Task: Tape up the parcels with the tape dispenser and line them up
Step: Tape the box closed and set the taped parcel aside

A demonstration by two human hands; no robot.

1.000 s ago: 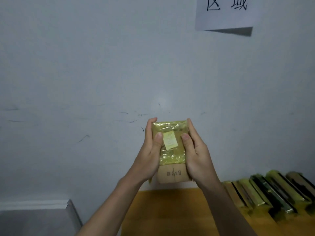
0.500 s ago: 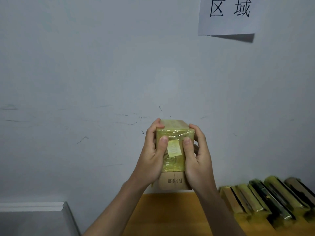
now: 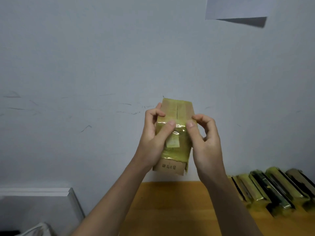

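Cardboard showed under yellowish tape on the parcel (image 3: 174,133), which was held up in the air in front of the wall (image 3: 85,65), above the desk (image 3: 170,210). The left hand (image 3: 153,138) gripped its left side, fingers curled over the edge and thumb pressed across the glossy taped band. The right hand (image 3: 204,143) held the right side, its thumb on the same band and its fingers loosely curled beside the box.

The parcel looked light and fairly stiff, since two hands held it up easily. The tape looked slick, so the bare cardboard edges and corners seemed the surer places to take hold. What it contained could not be told; it was closed.

A row of taped parcels (image 3: 272,188) stood side by side on the desk at the right.
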